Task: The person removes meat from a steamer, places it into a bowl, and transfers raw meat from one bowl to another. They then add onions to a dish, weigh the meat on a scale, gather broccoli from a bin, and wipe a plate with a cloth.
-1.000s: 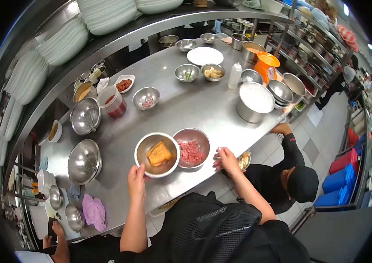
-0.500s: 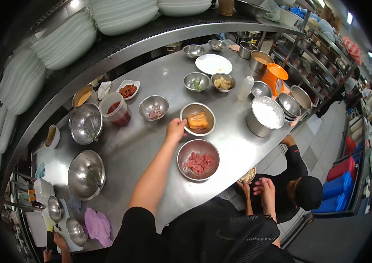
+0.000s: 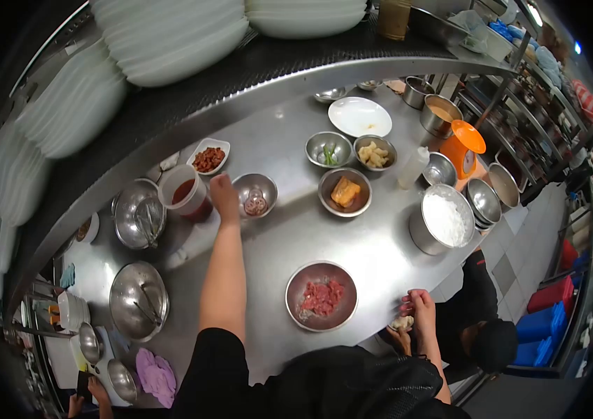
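Observation:
My left hand (image 3: 222,192) reaches between the clear tub of red sauce (image 3: 188,193) and the steel bowl with sliced onion rings (image 3: 254,196); its fingers are closed near the bowl's left rim, and what they grip, if anything, is hidden. Above the table's right edge my right hand (image 3: 419,304) is raised, its fingers curled and slightly blurred. The bowl of raw red meat (image 3: 321,297) sits nearest my body. Farther back stands the bowl with an orange block (image 3: 345,193), touched by neither hand. A white dish of dark red pieces (image 3: 209,159) lies behind the tub.
Stacked white dishes (image 3: 171,35) fill the shelf overhead. A white plate (image 3: 359,116), squeeze bottle (image 3: 414,168), orange scale (image 3: 463,150) and pot of white powder (image 3: 443,220) stand right. A co-worker (image 3: 474,342) crouches at the right edge; another person's hands hold a knife at lower left.
My left hand has let go of the bowl with the orange block and moved left to the onion bowl. My right hand has shifted slightly down. The view has shifted too.

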`<state>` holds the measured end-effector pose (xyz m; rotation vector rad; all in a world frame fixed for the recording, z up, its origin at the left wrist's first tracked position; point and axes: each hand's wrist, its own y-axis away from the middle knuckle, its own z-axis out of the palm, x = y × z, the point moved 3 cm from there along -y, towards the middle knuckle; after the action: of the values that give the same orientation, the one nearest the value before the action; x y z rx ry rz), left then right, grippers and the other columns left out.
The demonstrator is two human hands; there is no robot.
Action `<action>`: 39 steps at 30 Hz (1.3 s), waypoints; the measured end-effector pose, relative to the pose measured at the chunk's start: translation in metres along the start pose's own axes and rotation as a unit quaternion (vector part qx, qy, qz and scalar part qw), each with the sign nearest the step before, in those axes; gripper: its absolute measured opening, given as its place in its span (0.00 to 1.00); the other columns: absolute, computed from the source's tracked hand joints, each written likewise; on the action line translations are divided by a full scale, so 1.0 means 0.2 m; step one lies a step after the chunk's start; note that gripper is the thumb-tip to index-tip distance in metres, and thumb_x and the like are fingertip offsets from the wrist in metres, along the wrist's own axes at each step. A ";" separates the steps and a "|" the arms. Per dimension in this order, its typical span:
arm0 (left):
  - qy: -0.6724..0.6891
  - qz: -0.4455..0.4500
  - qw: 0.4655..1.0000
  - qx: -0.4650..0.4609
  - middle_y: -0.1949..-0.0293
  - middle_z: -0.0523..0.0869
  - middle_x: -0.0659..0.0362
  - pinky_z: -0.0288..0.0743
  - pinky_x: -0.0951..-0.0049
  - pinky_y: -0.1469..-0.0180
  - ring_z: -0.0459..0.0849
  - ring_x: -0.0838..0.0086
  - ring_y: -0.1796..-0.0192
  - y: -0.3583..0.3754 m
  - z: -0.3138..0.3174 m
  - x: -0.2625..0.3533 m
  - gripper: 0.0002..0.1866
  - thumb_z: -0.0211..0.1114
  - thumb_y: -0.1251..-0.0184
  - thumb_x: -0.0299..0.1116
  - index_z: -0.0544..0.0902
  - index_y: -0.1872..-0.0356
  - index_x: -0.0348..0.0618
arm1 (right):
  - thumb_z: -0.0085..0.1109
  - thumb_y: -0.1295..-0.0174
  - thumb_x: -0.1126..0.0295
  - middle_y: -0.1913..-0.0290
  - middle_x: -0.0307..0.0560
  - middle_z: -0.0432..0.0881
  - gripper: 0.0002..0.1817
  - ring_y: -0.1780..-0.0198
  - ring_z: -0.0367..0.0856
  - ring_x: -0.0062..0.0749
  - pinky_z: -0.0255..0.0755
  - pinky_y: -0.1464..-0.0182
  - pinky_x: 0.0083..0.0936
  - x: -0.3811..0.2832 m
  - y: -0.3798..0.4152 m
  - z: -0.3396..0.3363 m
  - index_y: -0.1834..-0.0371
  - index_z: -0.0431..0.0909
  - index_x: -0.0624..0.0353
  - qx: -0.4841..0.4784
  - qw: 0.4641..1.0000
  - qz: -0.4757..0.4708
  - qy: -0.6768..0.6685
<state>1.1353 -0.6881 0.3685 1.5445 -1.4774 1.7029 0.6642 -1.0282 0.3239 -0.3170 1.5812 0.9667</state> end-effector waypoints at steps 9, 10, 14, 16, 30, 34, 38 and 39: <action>0.183 -0.394 0.901 0.009 0.54 0.73 0.43 0.75 0.51 0.51 0.77 0.50 0.49 -0.47 0.26 -0.52 0.23 0.45 0.32 0.40 0.63 0.42 0.33 | 0.49 0.33 0.64 0.70 0.46 0.79 0.10 0.78 0.76 0.25 0.71 0.77 0.20 -0.04 -0.05 0.08 0.61 0.71 0.61 0.057 0.998 0.010 -0.010; 0.184 -0.398 0.899 0.007 0.54 0.73 0.43 0.75 0.51 0.51 0.77 0.50 0.49 -0.54 0.27 -0.63 0.23 0.45 0.32 0.40 0.63 0.42 0.33 | 0.49 0.33 0.65 0.70 0.46 0.79 0.10 0.78 0.75 0.25 0.70 0.77 0.20 -0.04 -0.05 0.08 0.61 0.72 0.61 0.056 0.998 0.007 -0.006; 0.105 -0.230 0.962 -0.105 0.55 0.75 0.42 0.81 0.56 0.59 0.82 0.50 0.58 -0.73 0.46 -1.11 0.22 0.38 0.36 0.28 0.62 0.41 0.34 | 0.49 0.34 0.67 0.72 0.44 0.79 0.09 0.80 0.74 0.21 0.67 0.78 0.18 -0.14 -0.09 0.16 0.61 0.73 0.62 0.015 0.999 -0.010 0.049; -0.051 0.009 0.980 -0.194 0.54 0.75 0.41 0.82 0.58 0.62 0.83 0.51 0.60 -0.63 0.45 -0.99 0.22 0.36 0.39 0.23 0.63 0.43 0.32 | 0.49 0.34 0.66 0.73 0.43 0.79 0.09 0.80 0.72 0.19 0.66 0.79 0.16 -0.24 -0.13 0.26 0.61 0.73 0.62 -0.031 0.995 -0.037 0.090; 0.184 -0.386 0.873 -0.236 0.65 0.82 0.49 0.77 0.69 0.79 0.84 0.66 0.73 0.17 -0.10 -0.45 0.13 0.52 0.37 0.36 0.73 0.57 0.37 | 0.51 0.34 0.67 0.73 0.36 0.79 0.09 0.76 0.70 0.15 0.66 0.72 0.14 -0.46 -0.12 0.85 0.60 0.76 0.60 -0.220 0.946 -0.103 0.215; 0.102 -0.432 0.873 -0.202 0.63 0.81 0.50 0.78 0.70 0.75 0.83 0.67 0.71 0.36 -0.43 -0.25 0.23 0.54 0.34 0.50 0.71 0.56 0.37 | 0.52 0.35 0.66 0.73 0.37 0.79 0.09 0.76 0.71 0.15 0.67 0.72 0.15 -0.44 -0.13 0.82 0.60 0.76 0.60 -0.219 0.939 -0.118 0.238; 0.003 -0.398 0.858 -0.325 0.66 0.81 0.52 0.78 0.71 0.78 0.83 0.70 0.73 0.70 -0.67 -0.04 0.26 0.54 0.36 0.57 0.71 0.62 0.38 | 0.53 0.36 0.66 0.72 0.38 0.80 0.09 0.73 0.73 0.17 0.69 0.70 0.17 -0.43 -0.22 0.87 0.60 0.76 0.60 -0.231 0.923 -0.167 0.258; -0.020 -0.384 0.853 -0.354 0.69 0.80 0.53 0.77 0.71 0.78 0.82 0.71 0.75 0.78 -0.69 0.02 0.24 0.56 0.36 0.54 0.71 0.64 0.38 | 0.53 0.36 0.66 0.72 0.39 0.80 0.09 0.72 0.74 0.19 0.70 0.69 0.18 -0.42 -0.26 0.91 0.60 0.76 0.60 -0.244 0.910 -0.193 0.273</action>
<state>0.9411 -0.6256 0.3293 1.4313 -1.0678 0.5661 0.8464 -0.9541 0.3867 -1.2975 1.6507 0.9931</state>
